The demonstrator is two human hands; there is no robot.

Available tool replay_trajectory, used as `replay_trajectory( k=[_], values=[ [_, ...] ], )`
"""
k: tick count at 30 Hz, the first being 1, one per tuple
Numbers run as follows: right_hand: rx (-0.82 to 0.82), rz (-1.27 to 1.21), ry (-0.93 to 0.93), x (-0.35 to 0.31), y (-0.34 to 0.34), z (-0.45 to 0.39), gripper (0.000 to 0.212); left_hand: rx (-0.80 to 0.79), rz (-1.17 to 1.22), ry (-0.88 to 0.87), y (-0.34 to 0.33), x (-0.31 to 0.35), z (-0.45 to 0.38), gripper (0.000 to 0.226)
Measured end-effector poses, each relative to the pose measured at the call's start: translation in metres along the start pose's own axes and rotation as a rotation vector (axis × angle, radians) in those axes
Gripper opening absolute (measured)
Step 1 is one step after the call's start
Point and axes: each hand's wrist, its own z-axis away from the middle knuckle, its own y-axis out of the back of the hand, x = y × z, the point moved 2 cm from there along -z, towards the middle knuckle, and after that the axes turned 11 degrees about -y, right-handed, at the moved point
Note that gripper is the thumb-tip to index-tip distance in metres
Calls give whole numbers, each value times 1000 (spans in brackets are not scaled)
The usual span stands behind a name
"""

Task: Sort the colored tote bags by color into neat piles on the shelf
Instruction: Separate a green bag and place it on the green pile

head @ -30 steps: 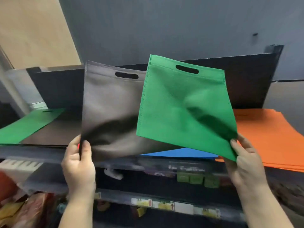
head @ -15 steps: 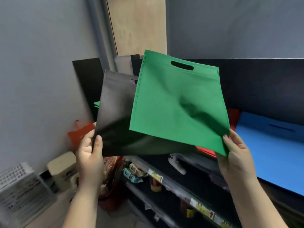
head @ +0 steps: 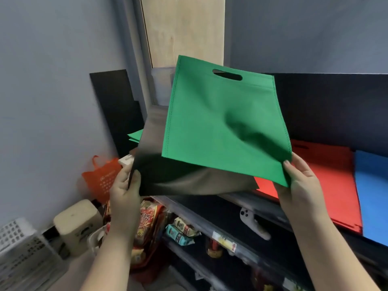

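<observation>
My right hand (head: 300,185) pinches the lower right corner of a green tote bag (head: 214,122), held up flat with its cut-out handle at the top. My left hand (head: 126,190) pinches the lower left corner of a black tote bag (head: 178,181), which hangs behind and below the green one. On the dark shelf (head: 241,200) lie a green pile (head: 135,136) at the far left, a red pile (head: 327,177) and a blue pile (head: 373,198) at the right.
Lower shelves (head: 210,238) hold snack packets and a white game controller (head: 254,223). An orange bag (head: 98,177), a cream box (head: 77,229) and a white crate (head: 23,255) stand at the lower left by the grey wall. A black panel (head: 115,106) closes the shelf's left end.
The view has swung left along the shelf: the orange pile is out of sight, red and blue piles are at the right. Both bags stay in my hands, the green one covering more of the black.
</observation>
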Motion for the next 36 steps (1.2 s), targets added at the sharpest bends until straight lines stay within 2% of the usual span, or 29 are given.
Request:
replay_trajectory(
  k=[8, 10, 17, 23, 25, 28, 31, 33, 36],
  values=[
    [148, -61, 125, 16, -34, -21, 31, -157, 48, 80, 2, -65, -77, 25],
    [191, -74, 146, 16, -37, -29, 31, -172, 74, 115, -6, -83, -95, 19],
    [255, -95, 212, 12, -41, -75, 29, -283, 107, 166, -49, -125, -147, 22],
    [243, -73, 202, 27, -51, -115, 30, -396, -8, 127, -80, -153, -164, 18],
    [250, -65, 199, 34, -57, -123, 31, -434, -126, 82, -87, -161, -169, 14],
    [267, -47, 194, 46, -70, -134, 30, -573, -341, 52, -88, -169, -179, 22],
    [296, -29, 191, 59, -85, -145, 29, -571, -404, -2, -79, -171, -198, 29],
    [326, -14, 195, 69, -98, -154, 29, -513, -253, 73, -71, -168, -218, 25],
    [353, 7, 217, 87, -121, -168, 29, -455, 301, 388, -55, -162, -252, 47]
  ],
)
